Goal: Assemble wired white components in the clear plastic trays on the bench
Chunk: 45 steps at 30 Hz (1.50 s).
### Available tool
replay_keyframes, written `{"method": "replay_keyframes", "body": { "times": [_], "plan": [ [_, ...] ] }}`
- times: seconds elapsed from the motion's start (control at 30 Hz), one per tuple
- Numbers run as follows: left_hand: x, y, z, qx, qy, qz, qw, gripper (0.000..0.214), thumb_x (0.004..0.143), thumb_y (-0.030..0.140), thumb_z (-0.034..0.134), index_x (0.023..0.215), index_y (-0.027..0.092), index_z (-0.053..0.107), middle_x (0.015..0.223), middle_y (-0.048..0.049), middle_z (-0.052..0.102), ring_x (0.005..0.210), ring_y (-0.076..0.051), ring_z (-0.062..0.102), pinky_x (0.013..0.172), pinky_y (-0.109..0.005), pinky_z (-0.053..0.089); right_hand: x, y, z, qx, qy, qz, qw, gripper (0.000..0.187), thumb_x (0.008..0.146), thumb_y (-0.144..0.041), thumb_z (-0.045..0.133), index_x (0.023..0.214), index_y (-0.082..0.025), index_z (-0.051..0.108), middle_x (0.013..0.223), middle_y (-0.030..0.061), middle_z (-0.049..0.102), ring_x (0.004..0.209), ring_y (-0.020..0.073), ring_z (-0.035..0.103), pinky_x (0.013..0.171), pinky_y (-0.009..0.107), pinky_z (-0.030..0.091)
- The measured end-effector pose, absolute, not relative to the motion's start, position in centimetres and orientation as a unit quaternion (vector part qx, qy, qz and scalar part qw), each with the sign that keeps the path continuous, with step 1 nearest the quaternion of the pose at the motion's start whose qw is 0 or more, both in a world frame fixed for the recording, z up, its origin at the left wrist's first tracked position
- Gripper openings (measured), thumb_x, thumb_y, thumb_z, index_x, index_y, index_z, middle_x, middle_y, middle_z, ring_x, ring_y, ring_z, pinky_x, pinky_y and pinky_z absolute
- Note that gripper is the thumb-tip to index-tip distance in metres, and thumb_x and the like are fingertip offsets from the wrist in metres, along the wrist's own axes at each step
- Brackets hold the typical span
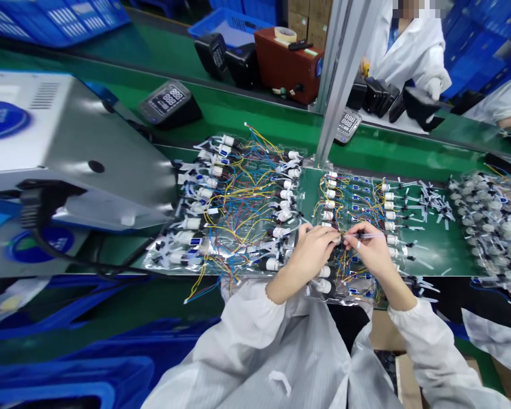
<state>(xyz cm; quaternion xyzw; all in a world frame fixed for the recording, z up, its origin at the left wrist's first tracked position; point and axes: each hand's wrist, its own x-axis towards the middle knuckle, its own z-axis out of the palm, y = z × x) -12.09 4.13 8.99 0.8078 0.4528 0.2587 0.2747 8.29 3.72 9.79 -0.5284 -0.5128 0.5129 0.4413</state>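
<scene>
The person's left hand (310,255) is closed in a pinch at the near edge of a clear plastic sheet (162,255). Its fingers hide the gripped small part, which cannot be identified. The right hand (372,255) is closed on a thin clear tube (370,234), which extends to the right of the fingers. The two hands are just apart, with coloured wires (344,255) between and below them.

The wired white-and-black units (323,216) lie on the sheet in rows on both sides of the hands. The tangled yellow, blue and red wires and the hands cover many of them, so an exact count cannot be given. A heap of round translucent parts (488,227) lies well to the right of the hands, cut off by the frame edge.

Beyond the hands, the green desk (255,122) carries two blood pressure monitors with lit displays (168,102), one on each side of a metal upright (336,74). The upright blocks part of the view past it. Further off stand two black units (227,59), a brown box (276,57) with a roll of tape (286,35) on top, and blue crates (230,25).

A co-worker in a white coat (409,45) works at the far right, behind the upright, beside a row of black units (375,96). A grey machine (68,153) with a black cable (38,227) stands to the left of the hands.
</scene>
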Motion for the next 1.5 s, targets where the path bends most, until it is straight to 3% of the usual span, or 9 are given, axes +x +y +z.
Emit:
{"method": "replay_keyframes", "body": {
  "times": [0.2, 0.9, 1.17, 1.37, 1.5],
  "plan": [
    [-11.4, 5.4, 8.2, 0.797, 0.459, 0.240, 0.311, 0.030, 0.097, 0.028, 0.077, 0.127, 0.023, 0.072, 0.125, -0.0070, 0.080, 0.115, -0.027, 0.072, 0.102, -0.045, 0.039, 9.1, 3.3, 8.4, -0.548, -0.560, 0.464, 0.413, 0.024, 0.088, -0.042, 0.083, 0.094, -0.024, 0.069, 0.086, 0.0013, 0.071, 0.068, 0.0168, 0.064, 0.064, 0.032, 0.053],
    [-11.4, 5.2, 7.2, 0.837, 0.435, 0.234, 0.237, 0.017, 0.103, 0.034, 0.069, 0.114, 0.023, 0.076, 0.104, -0.0074, 0.078, 0.100, -0.026, 0.069, 0.095, -0.047, 0.037, 8.8, 3.2, 7.7, -0.521, -0.653, 0.361, 0.415, 0.013, 0.098, -0.030, 0.069, 0.086, -0.025, 0.068, 0.088, 0.0015, 0.067, 0.084, 0.0192, 0.065, 0.077, 0.034, 0.050],
    [-11.6, 4.8, 8.0, 0.837, 0.441, 0.216, 0.241, 0.019, 0.105, 0.034, 0.064, 0.117, 0.022, 0.073, 0.108, -0.0066, 0.078, 0.104, -0.026, 0.067, 0.097, -0.046, 0.033, 7.3, 2.9, 9.9, -0.503, -0.743, 0.261, 0.356, 0.015, 0.094, -0.015, 0.058, 0.088, -0.026, 0.066, 0.085, 0.0031, 0.064, 0.079, 0.0209, 0.062, 0.073, 0.036, 0.049],
    [-11.6, 4.8, 8.4, 0.850, 0.427, 0.201, 0.233, 0.014, 0.105, 0.030, 0.063, 0.102, 0.020, 0.073, 0.101, -0.0051, 0.077, 0.100, -0.024, 0.065, 0.094, -0.043, 0.032, 6.9, 3.0, 10.8, -0.487, -0.787, 0.242, 0.290, 0.028, 0.082, -0.002, 0.052, 0.092, -0.026, 0.064, 0.086, 0.0027, 0.060, 0.081, 0.0213, 0.060, 0.074, 0.035, 0.048],
    [-11.5, 4.7, 8.2, 0.843, 0.439, 0.207, 0.234, 0.015, 0.105, 0.032, 0.064, 0.106, 0.020, 0.074, 0.104, -0.0056, 0.076, 0.102, -0.025, 0.065, 0.094, -0.042, 0.032, 7.6, 3.0, 10.3, -0.492, -0.784, 0.242, 0.290, 0.023, 0.086, -0.005, 0.053, 0.091, -0.025, 0.063, 0.087, 0.0023, 0.064, 0.082, 0.0209, 0.062, 0.076, 0.035, 0.049]
  ]
}}
